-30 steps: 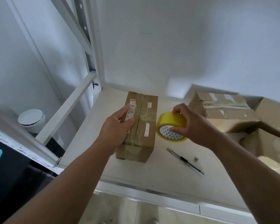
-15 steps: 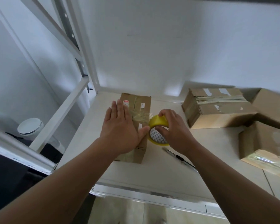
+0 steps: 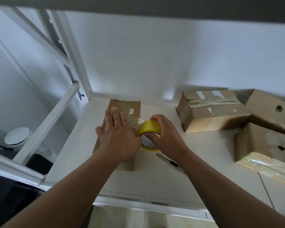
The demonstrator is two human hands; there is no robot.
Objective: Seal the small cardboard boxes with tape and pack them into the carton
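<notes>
A small cardboard box (image 3: 132, 108) with old tape and white labels lies on the white shelf (image 3: 163, 181), its long side running away from me. My left hand (image 3: 117, 137) presses flat on its top with straight fingers. My right hand (image 3: 164, 135) grips a yellow tape roll (image 3: 149, 128) held against the box's right edge. A short strip of clear tape runs from the roll onto the box top beside my left fingers.
A utility knife (image 3: 170, 162) lies on the shelf under my right wrist. Three more cardboard boxes sit to the right: one taped (image 3: 211, 111), one behind it (image 3: 270, 111), one nearer (image 3: 266, 145). A white shelf post (image 3: 44, 122) slants at the left.
The roll went from held clear of the box to pressed against its right edge. My left hand left the box's side and now lies flat on its top, tape stretched beside it.
</notes>
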